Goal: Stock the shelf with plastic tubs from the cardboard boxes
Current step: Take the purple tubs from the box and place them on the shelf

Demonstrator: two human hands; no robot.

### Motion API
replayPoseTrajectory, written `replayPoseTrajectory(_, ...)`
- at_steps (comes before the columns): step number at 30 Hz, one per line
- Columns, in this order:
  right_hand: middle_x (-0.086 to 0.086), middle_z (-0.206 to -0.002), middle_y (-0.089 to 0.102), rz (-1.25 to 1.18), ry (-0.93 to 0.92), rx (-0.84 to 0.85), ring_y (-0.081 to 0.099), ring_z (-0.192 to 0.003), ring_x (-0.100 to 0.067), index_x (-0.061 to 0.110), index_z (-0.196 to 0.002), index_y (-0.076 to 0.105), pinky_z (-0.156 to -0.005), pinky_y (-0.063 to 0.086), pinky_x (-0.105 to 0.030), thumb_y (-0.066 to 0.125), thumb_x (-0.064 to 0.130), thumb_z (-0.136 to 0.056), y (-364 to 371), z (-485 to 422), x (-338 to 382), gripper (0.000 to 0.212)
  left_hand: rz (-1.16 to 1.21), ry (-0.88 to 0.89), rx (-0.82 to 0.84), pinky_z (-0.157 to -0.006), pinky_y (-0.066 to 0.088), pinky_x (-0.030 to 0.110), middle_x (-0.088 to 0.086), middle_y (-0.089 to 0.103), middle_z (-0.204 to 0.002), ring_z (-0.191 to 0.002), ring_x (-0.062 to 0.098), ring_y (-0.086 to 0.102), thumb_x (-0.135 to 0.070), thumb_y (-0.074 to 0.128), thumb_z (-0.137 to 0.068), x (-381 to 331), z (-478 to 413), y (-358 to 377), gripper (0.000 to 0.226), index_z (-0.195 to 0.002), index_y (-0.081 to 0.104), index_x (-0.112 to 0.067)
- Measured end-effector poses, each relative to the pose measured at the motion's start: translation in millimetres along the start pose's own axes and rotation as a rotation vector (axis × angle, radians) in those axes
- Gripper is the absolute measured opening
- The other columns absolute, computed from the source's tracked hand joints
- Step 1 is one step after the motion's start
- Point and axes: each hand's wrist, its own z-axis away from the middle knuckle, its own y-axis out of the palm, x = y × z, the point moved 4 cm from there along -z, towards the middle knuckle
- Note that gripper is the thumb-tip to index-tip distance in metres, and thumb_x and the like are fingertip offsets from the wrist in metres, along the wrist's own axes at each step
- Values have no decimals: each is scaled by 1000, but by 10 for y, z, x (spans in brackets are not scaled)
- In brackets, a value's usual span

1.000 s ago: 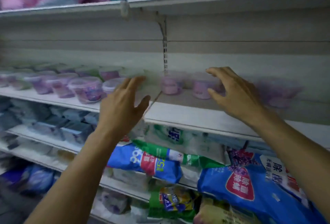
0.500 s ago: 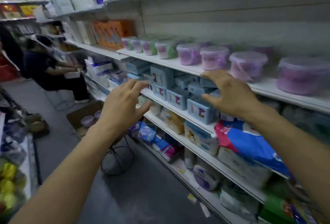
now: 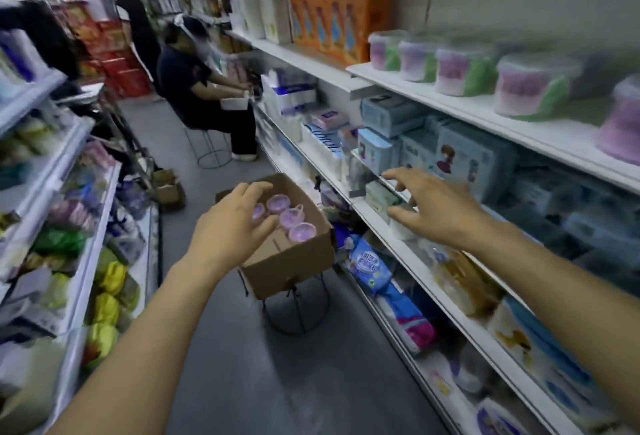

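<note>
A cardboard box stands open on a black wire stool in the aisle, with several purple plastic tubs inside. My left hand hovers over the box's near left side, fingers spread and holding nothing. My right hand is stretched out beside it, in front of the middle shelves, fingers loosely spread and empty. A row of pink and green lidded tubs stands on the white upper shelf at the right.
A seated person works further down the aisle beside another wire stool, and someone stands behind. Blue boxes and bagged goods fill the right shelves below the tubs. A second shelf unit lines the left. A small box lies on the floor.
My view has swung left from the tub shelf to the aisle. Both hands have come down from the shelf and now hang over and beside the cardboard box.
</note>
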Motion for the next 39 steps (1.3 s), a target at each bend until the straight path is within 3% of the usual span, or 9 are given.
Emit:
replayPoseTrajectory(9,8,-125,56,-97,-91,203,60,-101,-18,35,-127,47,-81,48,-35,57,42,-87,1179,-2008,309,41,126,-245,149,-84,52,39,-6,56,-123,-97,15,61,-45,58,-87,1375,-1127,888,47,-131,48,-31)
replayPoseTrajectory(15,10,-120,59,-229,-23,312,57,-107,-15,34,-123,52,-85,49,-36,59,40,-86,2310,-3225,524,38,278,-352,284,-79,47,27,-4,57,-125,-92,9,57,-39,60,-89,2433,-1950,1774,46,-133,49,-28)
replayPoseTrajectory(22,5,-101,65,-488,312,477,61,-90,-14,29,-113,62,-83,53,-38,64,33,-81,4004,-4750,705,32,593,-615,471,-71,43,20,0,57,-122,-100,11,56,-33,63,-89,3837,-3115,3241,47,-132,51,-21)
replayPoseTrajectory(25,4,-92,65,-527,450,474,64,-88,-18,23,-110,65,-81,53,-35,65,27,-83,4680,-5284,615,27,656,-781,541,-86,52,33,3,58,-124,-104,19,58,-33,66,-87,4349,-3480,3957,50,-132,50,-18)
replayPoseTrajectory(27,-2,-90,66,-558,570,490,68,-83,-24,20,-108,64,-68,53,-33,62,20,-87,5097,-5561,542,21,687,-892,560,-94,51,43,7,56,-128,-108,24,58,-33,66,-87,4658,-3642,4417,54,-134,46,-15)
replayPoseTrajectory(30,-16,-87,67,-618,760,522,68,-67,-29,9,-102,61,-50,52,-31,55,10,-91,5687,-5899,461,13,763,-1087,576,-98,48,44,11,52,-131,-113,30,55,-26,61,-91,4989,-3771,5035,55,-137,40,-5)
replayPoseTrajectory(34,-20,-68,63,-623,968,558,60,-46,-27,0,-93,51,-43,51,-32,47,7,-93,6318,-6148,367,9,856,-1340,573,-97,48,38,12,62,-119,-107,30,60,-28,56,-93,5223,-3788,5751,40,-123,57,-2)
replayPoseTrajectory(36,-23,-70,61,-645,1080,544,56,-41,-27,2,-95,44,-41,51,-33,43,6,-94,6514,-6189,345,4,928,-1438,577,-91,51,37,13,65,-108,-99,28,62,-32,54,-94,5235,-3737,5978,37,-117,60,-5)
replayPoseTrajectory(39,-24,-74,60,-676,1223,527,54,-39,-26,0,-101,48,-30,43,-24,45,8,-95,6657,-6189,331,11,916,-1486,564,-59,50,30,17,66,-100,-74,26,62,-26,55,-92,5237,-3643,6131,33,-117,58,-3)
